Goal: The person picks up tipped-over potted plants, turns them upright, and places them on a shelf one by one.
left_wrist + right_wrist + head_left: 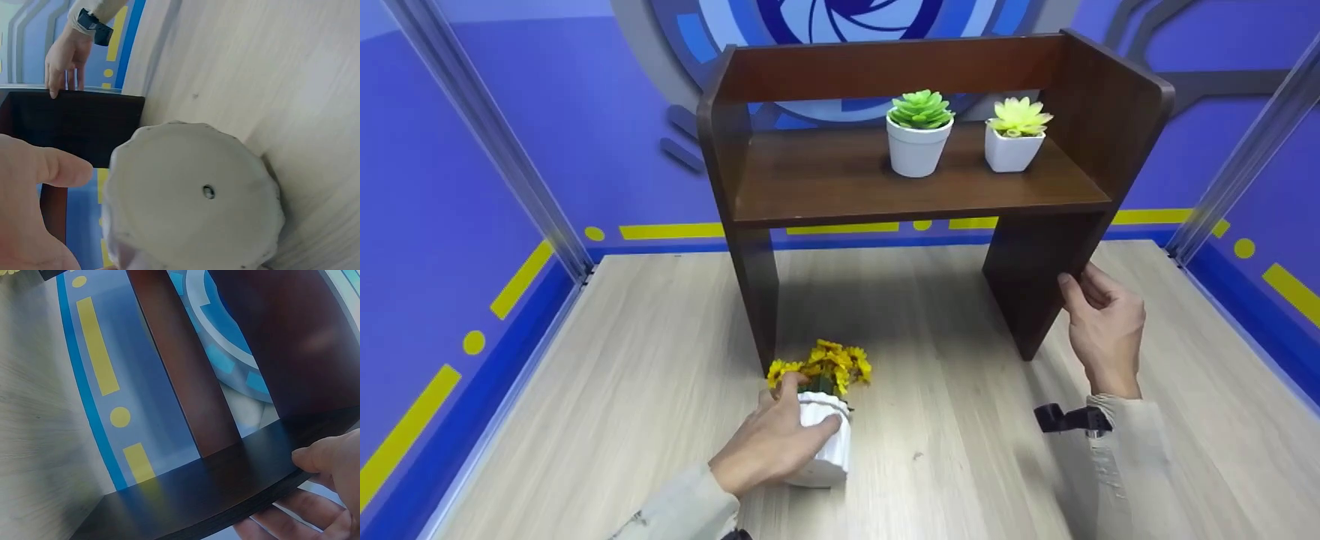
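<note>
A white flowerpot [834, 448] with a wavy rim and yellow flowers [829, 361] is in my left hand [776, 439], low in front of the dark wooden shelf's left leg. My fingers lie near its rim and the thumb is along its side. The left wrist view faces the pot's round base [194, 197], which has a small hole in it. At the right, my right hand [1110, 326] grips the front edge of the shelf's right side panel [1042, 277]. The right wrist view shows its thumb [315, 455] on the inner face and the other fingers curled beneath.
On the upper board of the dark brown shelf [810, 180] stand a round white pot with a green succulent [919, 146] and a square white pot with a yellow-green succulent [1015, 150]. The light wooden tabletop [945, 420] is bounded by blue patterned walls [472, 187].
</note>
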Action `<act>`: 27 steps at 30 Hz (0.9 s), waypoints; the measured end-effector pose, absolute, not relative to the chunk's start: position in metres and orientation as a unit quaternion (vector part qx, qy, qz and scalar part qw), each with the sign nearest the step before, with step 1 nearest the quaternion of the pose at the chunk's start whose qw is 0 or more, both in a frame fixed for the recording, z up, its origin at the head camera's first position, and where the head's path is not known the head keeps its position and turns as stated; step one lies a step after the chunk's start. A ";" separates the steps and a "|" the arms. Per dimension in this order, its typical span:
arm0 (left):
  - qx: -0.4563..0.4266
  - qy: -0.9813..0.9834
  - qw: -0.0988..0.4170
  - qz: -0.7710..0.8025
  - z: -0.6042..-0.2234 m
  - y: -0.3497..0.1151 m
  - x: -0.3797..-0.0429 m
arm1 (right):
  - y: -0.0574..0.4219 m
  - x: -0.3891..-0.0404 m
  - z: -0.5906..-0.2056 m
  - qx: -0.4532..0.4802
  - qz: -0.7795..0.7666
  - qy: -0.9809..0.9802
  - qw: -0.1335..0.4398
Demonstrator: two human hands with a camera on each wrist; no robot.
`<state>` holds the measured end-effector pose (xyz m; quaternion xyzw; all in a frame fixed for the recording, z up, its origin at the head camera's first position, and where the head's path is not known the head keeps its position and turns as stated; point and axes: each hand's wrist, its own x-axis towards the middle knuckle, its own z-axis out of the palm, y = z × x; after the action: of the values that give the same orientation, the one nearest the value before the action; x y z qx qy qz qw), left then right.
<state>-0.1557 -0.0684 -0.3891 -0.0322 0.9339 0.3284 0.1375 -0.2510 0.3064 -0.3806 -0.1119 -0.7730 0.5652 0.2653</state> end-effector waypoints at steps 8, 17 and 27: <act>-0.034 0.939 0.126 0.319 -0.401 -0.067 -0.155 | 0.306 -0.250 -0.379 -0.107 0.571 -0.770 0.263; -0.027 0.947 0.108 0.301 -0.406 -0.062 -0.154 | 0.305 -0.250 -0.379 -0.104 0.573 -0.770 0.261; -0.002 0.944 0.113 0.311 -0.407 -0.067 -0.156 | 0.306 -0.251 -0.382 -0.101 0.588 -0.760 0.259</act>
<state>-0.1561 -0.0669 -0.4073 -0.0024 0.9437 0.3110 0.1131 -0.2509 0.3064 -0.3821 -0.1007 -0.7601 0.5875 0.2587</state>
